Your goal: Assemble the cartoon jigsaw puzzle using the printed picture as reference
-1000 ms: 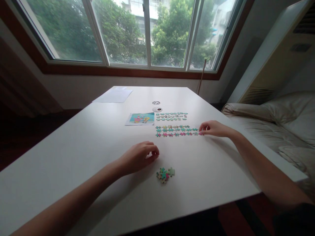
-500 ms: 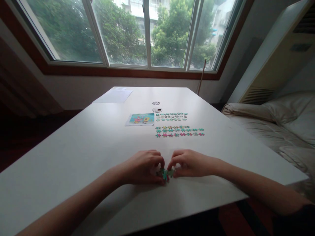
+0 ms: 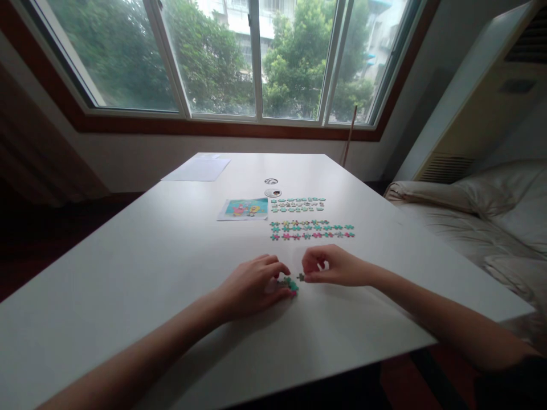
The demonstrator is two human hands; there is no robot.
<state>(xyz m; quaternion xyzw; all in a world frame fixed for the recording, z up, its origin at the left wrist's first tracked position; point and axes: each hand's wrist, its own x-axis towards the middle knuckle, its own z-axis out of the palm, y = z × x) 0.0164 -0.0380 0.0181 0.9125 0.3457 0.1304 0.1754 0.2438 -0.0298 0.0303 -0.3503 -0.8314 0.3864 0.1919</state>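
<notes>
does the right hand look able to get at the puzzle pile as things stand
Probably yes: the right hand is close beside the pile, and the left hand partly covers only the opposite side. The piece it holds may hinder it.

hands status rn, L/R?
Left hand: partly open, thumb and index finger apart around the small puzzle pile.
Right hand: closed, pinching a single puzzle piece.

The pile of pieces (image 3: 292, 283) was coloured teal and pink. The nearer rows of pieces (image 3: 317, 235) were mottled teal, pink and yellow. The picture sheet (image 3: 243, 209) was printed in turquoise, pink and yellow.
</notes>
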